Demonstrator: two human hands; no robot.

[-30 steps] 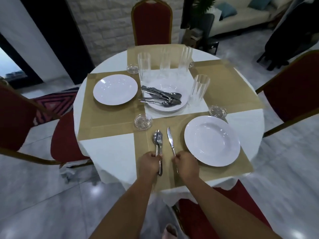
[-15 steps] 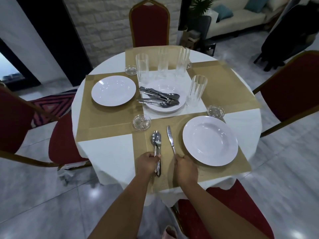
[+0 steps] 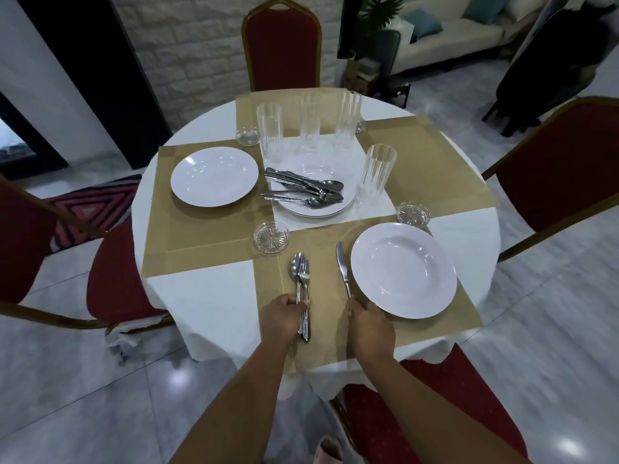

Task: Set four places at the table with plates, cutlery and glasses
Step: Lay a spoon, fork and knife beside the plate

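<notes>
Your right hand (image 3: 368, 324) pinches the knife (image 3: 343, 269) just beside the near plate (image 3: 405, 272) while your left hand (image 3: 284, 316) grips the fork (image 3: 304, 276) and spoon (image 3: 294, 265) further left of it: a careless shove would likely shift that plate.

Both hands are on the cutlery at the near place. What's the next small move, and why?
Probably part the fork and spoon with the left hand: they lie overlapped on the mat, while the knife in the right hand lies straight beside the plate.
</notes>
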